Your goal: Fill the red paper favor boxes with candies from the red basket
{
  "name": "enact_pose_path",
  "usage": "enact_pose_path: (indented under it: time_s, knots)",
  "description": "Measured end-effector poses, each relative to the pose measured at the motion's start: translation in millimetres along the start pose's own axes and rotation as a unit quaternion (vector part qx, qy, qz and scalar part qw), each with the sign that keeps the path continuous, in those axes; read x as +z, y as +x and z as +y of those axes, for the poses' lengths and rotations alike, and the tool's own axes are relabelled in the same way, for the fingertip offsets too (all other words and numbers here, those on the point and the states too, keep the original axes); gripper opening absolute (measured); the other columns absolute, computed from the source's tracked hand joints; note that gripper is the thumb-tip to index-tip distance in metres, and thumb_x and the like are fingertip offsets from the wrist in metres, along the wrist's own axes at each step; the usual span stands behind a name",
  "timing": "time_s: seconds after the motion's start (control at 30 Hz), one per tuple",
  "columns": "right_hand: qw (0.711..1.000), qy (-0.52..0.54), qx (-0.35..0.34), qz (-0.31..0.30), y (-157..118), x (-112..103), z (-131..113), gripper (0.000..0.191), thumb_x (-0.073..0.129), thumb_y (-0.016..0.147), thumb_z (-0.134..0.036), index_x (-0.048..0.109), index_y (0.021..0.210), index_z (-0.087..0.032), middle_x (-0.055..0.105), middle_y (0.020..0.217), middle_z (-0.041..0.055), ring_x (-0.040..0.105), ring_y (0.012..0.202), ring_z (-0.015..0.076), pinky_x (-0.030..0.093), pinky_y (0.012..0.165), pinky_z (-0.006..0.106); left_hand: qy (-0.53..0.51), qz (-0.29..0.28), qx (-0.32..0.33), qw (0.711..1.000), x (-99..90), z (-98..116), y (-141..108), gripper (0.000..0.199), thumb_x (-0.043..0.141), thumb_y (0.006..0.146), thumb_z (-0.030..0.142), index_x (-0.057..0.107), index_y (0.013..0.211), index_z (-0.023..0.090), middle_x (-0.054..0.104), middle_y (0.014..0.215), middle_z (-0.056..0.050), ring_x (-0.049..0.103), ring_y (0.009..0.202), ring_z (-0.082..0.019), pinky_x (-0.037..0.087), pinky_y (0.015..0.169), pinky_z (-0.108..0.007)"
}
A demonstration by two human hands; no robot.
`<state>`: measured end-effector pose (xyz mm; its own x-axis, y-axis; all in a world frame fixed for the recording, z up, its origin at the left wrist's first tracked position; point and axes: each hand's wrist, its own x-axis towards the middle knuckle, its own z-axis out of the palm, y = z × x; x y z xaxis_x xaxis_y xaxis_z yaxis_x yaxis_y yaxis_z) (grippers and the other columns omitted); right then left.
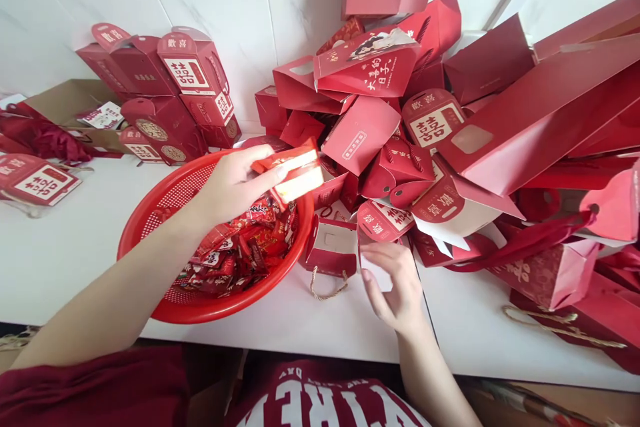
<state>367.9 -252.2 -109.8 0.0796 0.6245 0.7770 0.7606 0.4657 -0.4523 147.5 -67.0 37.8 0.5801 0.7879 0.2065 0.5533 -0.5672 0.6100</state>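
Observation:
My left hand is closed on a red packet with a bright pale strip, raised over the right side of a red plastic basket. Wrapped candies, mostly red, fill the basket's middle. To its right a small red gift box stands with its top unfolded, showing a pale inside, a twine handle in front. My right hand has its curled fingers and thumb at this box's right-hand flap, seemingly pinching it. The fingertips are partly hidden by the flap.
A large heap of red gift boxes and bags covers the right and back of the white table. More boxes are stacked against the tiled wall at the left. Beyond them sits an open brown carton.

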Motion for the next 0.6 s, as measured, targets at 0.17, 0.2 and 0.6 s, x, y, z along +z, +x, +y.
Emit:
enact_pose_path:
  time_s: [0.17, 0.2, 0.6]
  knots:
    - [0.982, -0.080, -0.078, -0.154, 26.9, -7.4, -13.7, 0.032, 0.065, 0.093, -0.025, 0.058, 0.124, -0.022, 0.074, 0.110, 0.0057, 0.069, 0.104, 0.0250, 0.023, 0.121, 0.065, -0.225, -0.181, 0.085, 0.954, 44.2, 12.1, -5.6, 0.029, 0.049, 0.100, 0.040, 0.057, 0.115, 0.017, 0.071, 0.107, -0.008, 0.070, 0.094, -0.020, 0.057, 0.077, -0.030]
    - [0.979, -0.096, -0.078, -0.163, 29.2, -8.5, -13.3, 0.031, 0.064, 0.093, -0.027, 0.058, 0.124, -0.022, 0.074, 0.106, 0.0047, 0.069, 0.099, 0.0238, 0.022, 0.122, 0.065, -0.223, -0.207, 0.100, 0.947, 52.3, 10.5, -6.2, 0.027, 0.048, 0.100, 0.040, 0.056, 0.112, 0.017, 0.071, 0.103, -0.007, 0.070, 0.092, -0.019, 0.056, 0.078, -0.030]
    - [0.992, -0.086, 0.012, -0.094, 12.8, -19.2, 9.5, 0.005, 0.064, 0.093, -0.021, 0.061, 0.096, -0.023, 0.071, 0.085, -0.0012, 0.069, 0.092, 0.0190, 0.037, 0.114, 0.052, -0.084, -0.121, 0.105, 0.984, 76.9, -9.7, -6.9, 0.022, 0.047, 0.101, 0.040, 0.046, 0.109, 0.019, 0.065, 0.076, 0.002, 0.064, 0.066, -0.014, 0.046, 0.062, -0.023]
